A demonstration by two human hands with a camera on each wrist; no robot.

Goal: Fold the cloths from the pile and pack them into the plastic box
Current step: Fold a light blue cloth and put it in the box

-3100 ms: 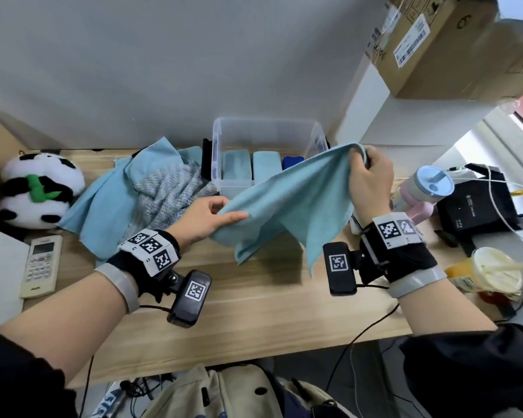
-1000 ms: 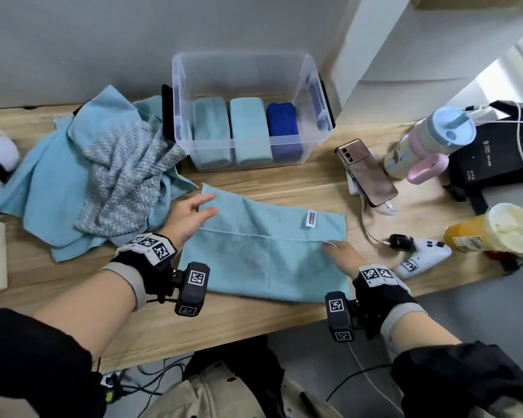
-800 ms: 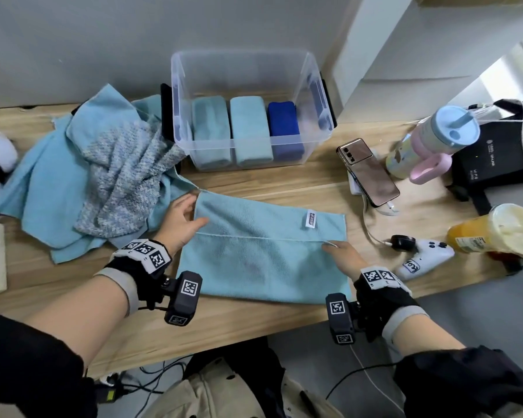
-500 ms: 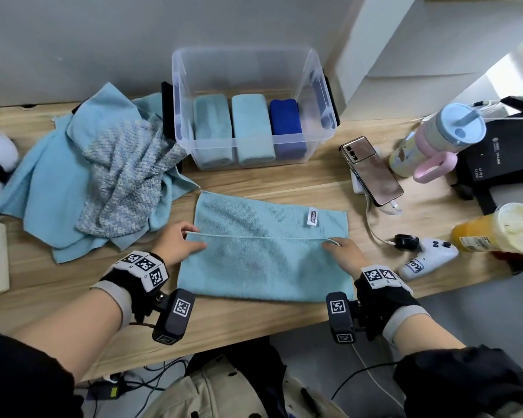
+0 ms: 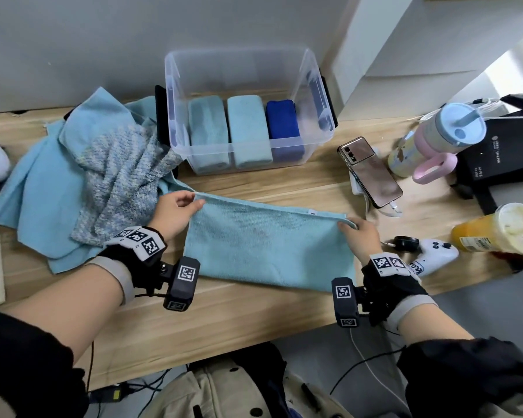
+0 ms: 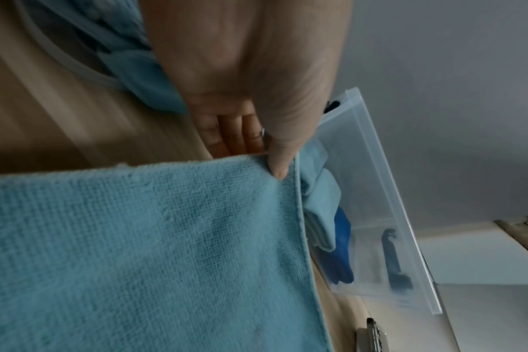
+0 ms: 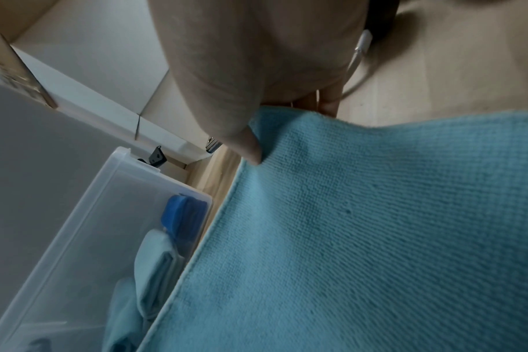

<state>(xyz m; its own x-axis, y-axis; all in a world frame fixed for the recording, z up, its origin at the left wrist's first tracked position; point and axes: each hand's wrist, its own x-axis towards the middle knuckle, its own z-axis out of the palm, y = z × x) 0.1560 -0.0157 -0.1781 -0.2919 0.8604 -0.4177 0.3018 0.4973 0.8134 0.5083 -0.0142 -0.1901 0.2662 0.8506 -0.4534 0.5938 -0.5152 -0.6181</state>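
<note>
The light blue cloth [image 5: 269, 248] lies across the near middle of the worktop [image 5: 254, 315], its far edge lifted. The left hand [image 5: 175, 214] has a narrow grip pinching the far left corner; the right hand [image 5: 360, 236] pinches the far right corner the same way. Beyond it stands the plastic box [image 5: 311, 86] with 3 folded cloths inside. The pile [image 5: 73, 188] sits to the left of the box.

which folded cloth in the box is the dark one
The dark blue cloth, rightmost of three in the plastic box; the two light blue cloths sit to its left.
</note>
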